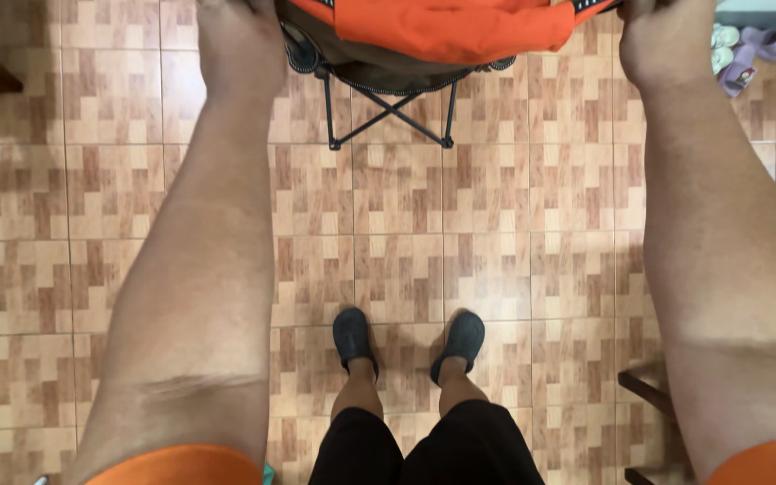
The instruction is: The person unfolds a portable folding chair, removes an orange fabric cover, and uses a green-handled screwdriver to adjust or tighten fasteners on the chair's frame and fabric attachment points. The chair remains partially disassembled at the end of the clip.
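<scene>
The head camera looked straight down as both arms reached out full length — the left hand [231, 36] and right hand [662, 36] at the two top corners of an orange cloth [446, 31], seemingly to keep it spread. It hung over a folding chair [388, 99] on the tiled floor [397, 224]. The fingers were cut off by the picture's edge — their grip could not be told.

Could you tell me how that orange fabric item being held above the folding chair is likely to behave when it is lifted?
The orange fabric item looks soft: it sags and creases between the left hand and the right hand, so it is probably floppy. Spread wide between both hands, it would likely droop if held by one. Its weight cannot be judged. The folding chair below has thin crossed legs and may tip if bumped.
</scene>
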